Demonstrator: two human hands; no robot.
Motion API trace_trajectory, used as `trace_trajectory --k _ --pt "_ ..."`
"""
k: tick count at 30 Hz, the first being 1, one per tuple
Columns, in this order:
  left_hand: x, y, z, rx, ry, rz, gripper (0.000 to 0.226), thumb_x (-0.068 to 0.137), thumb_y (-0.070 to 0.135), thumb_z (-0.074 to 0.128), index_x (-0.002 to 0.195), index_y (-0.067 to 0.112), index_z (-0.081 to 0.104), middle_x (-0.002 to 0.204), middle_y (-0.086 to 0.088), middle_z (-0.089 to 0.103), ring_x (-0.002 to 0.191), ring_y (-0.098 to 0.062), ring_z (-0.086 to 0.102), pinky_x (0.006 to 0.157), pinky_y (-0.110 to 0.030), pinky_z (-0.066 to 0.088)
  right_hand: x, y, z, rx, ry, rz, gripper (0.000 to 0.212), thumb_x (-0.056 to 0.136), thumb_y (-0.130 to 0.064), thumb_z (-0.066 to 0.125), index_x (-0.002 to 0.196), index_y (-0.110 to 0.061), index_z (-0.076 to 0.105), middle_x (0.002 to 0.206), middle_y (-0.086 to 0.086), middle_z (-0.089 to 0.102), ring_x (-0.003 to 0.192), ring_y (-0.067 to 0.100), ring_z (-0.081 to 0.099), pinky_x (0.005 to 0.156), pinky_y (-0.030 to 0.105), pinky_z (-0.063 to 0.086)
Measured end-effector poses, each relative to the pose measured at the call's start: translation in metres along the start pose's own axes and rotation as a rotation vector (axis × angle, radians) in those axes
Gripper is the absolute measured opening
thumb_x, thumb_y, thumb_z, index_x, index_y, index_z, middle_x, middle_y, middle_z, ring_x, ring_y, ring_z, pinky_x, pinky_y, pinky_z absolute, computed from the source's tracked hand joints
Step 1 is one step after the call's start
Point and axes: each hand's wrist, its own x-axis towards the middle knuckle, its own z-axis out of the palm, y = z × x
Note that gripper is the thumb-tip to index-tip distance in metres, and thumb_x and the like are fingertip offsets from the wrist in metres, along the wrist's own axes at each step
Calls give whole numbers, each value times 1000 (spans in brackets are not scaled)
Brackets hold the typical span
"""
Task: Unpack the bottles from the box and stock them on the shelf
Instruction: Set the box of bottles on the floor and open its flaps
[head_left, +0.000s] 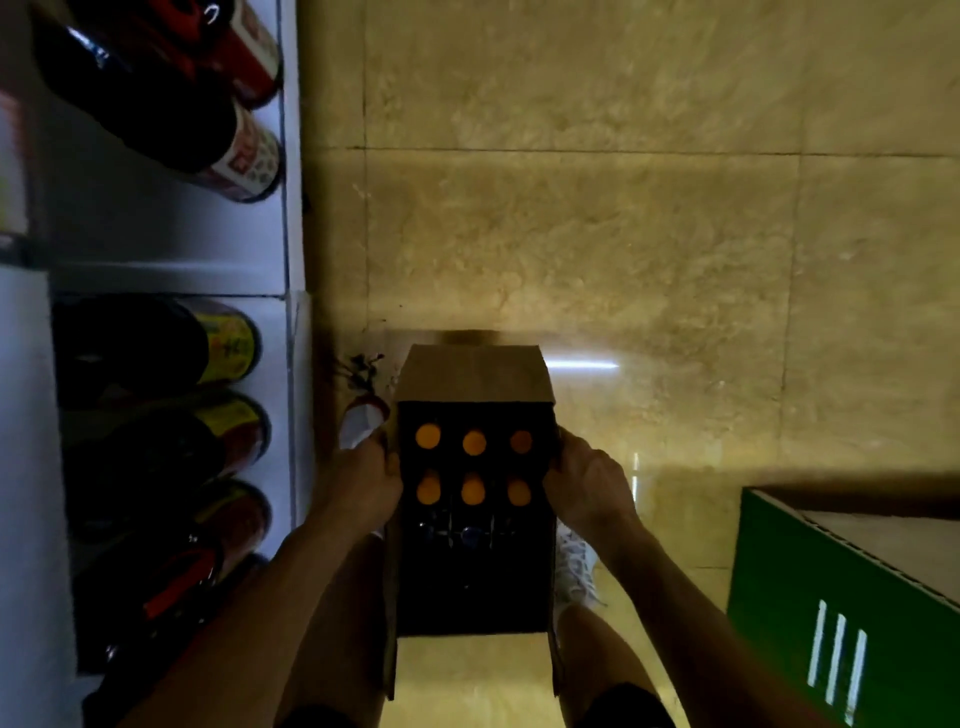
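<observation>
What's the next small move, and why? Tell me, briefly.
Probably release the right hand from the box and reach in for one orange-capped bottle: both it and the left hand hold the box's sides, the flaps are open, and six such bottles show.

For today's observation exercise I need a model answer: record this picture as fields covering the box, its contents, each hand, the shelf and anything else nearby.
Box: open brown cardboard box, flaps folded out, over beige tiled floor
Contents: six round orange bottle caps, two rows of three; darker tops nearer the person, unclear
Left hand: grips the box's left wall
Right hand: grips the box's right wall
Shelf: white shelf at left, stocked with dark labelled bottles
Nearby: green cardboard box, lower right
</observation>
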Motion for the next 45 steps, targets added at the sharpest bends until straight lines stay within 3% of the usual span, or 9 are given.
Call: trace_trajectory --k 6,9,13,20,24,27,32,41,45 --pt "29 -1 -27 -28 26 43 32 105 15 46 128 -5 53 128 -27 59 119 -41 56 87 -36 42 22 -33 -33 -60 29 11 38 98 -16 49 136 -15 52 123 20 68 110 43 64 75 33 35" --pt "41 12 -51 -76 27 69 16 105 14 47 110 1 54 117 -29 61 93 -35 54 74 -33 35 39 -52 -53 -102 68 -21 36 100 -19 49 135 -15 53 124 19 67 111 43 63 76 33 36" --pt "57 35 -76 -89 63 54 18 107 18 44 94 6 47 94 -23 56 98 -42 58 73 -34 35 68 -69 -82 -188 118 -77 29 97 -21 52 122 -10 61 120 16 70 110 40 66 81 36 43" --pt "75 95 -118 -49 72 -25 30 108 18 41 130 -1 51 130 -27 60 119 -41 58 84 -35 41 107 -83 -141 -135 65 -77 25 93 -19 49 112 -11 62 110 17 72 106 42 67 83 40 48" --pt "84 125 -145 -48 53 -67 31 108 21 43 127 -2 53 127 -27 61 119 -39 59 81 -31 39 121 -92 -177 4 -32 -54 39 80 -32 42 113 -17 58 106 16 71 101 40 67 83 42 50" --pt "92 144 -163 -34 59 -85 25 108 22 46 106 0 58 106 -22 63 116 -39 59 73 -24 31 135 -95 -201 44 -35 -52 33 89 -19 48 119 -12 57 112 16 68 107 38 64 78 34 41" --pt "127 171 -191 -15 68 -34 35 106 24 48 130 1 58 119 -27 66 110 -41 64 84 -38 50 166 -105 -239 67 0 -49 23 90 -13 50 111 -10 58 109 18 68 105 40 64 77 35 41" --pt "167 201 -237 -24 37 33 49 105 20 49 151 5 39 150 -22 48 133 -38 50 94 -31 39 194 -129 -271 60 48 -27 23 93 -15 49 115 -14 58 109 15 70 105 40 66 77 32 38" --pt "179 205 -256 -88 46 25 41 105 20 50 141 0 49 146 -24 49 129 -40 51 100 -36 42 199 -153 -286 18 76 -1 26 95 -14 47 118 -14 59 110 17 71 103 43 67 75 35 41"
